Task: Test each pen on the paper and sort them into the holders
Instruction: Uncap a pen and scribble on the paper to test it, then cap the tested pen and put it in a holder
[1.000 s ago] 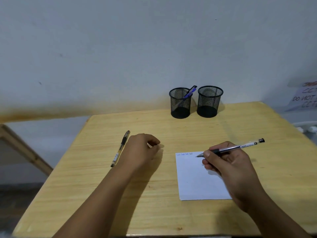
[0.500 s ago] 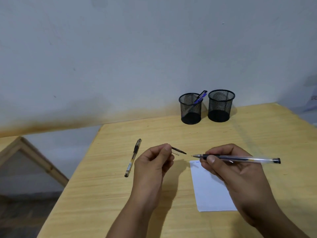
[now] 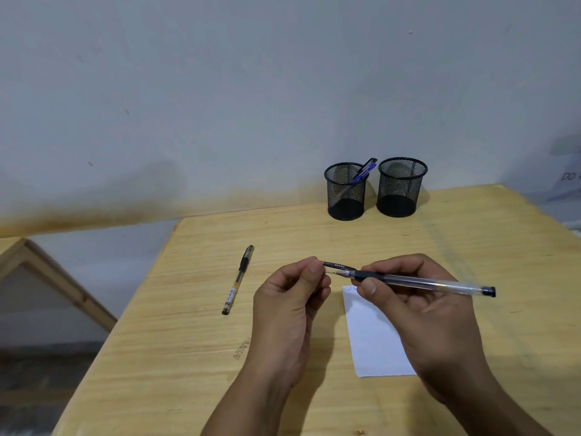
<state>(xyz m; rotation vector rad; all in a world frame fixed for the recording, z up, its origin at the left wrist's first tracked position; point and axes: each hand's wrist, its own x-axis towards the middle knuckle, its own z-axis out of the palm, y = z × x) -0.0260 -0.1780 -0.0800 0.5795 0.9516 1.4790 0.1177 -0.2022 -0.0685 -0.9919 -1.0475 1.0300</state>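
Note:
My right hand (image 3: 424, 313) grips a clear-barrelled pen (image 3: 434, 283) by its black grip, tip pointing left. My left hand (image 3: 289, 306) pinches the pen's cap (image 3: 338, 266), and the pen's tip sits at the cap's mouth. A white paper (image 3: 374, 338) with small scribbles along its top edge lies under my right hand. Another capped pen (image 3: 238, 279) lies on the table to the left. Two black mesh holders stand at the back: the left holder (image 3: 345, 191) has a blue pen (image 3: 361, 174) in it, the right holder (image 3: 401, 187) looks empty.
The wooden table (image 3: 188, 357) stands against a grey wall. A wooden frame (image 3: 59, 278) leans at the far left below the table level. A sheet with printed letters (image 3: 569, 177) shows at the right edge.
My right hand lifted the pen off the paper and turned it level. My left hand rose from the table with the cap, and pen tip and cap have come together.

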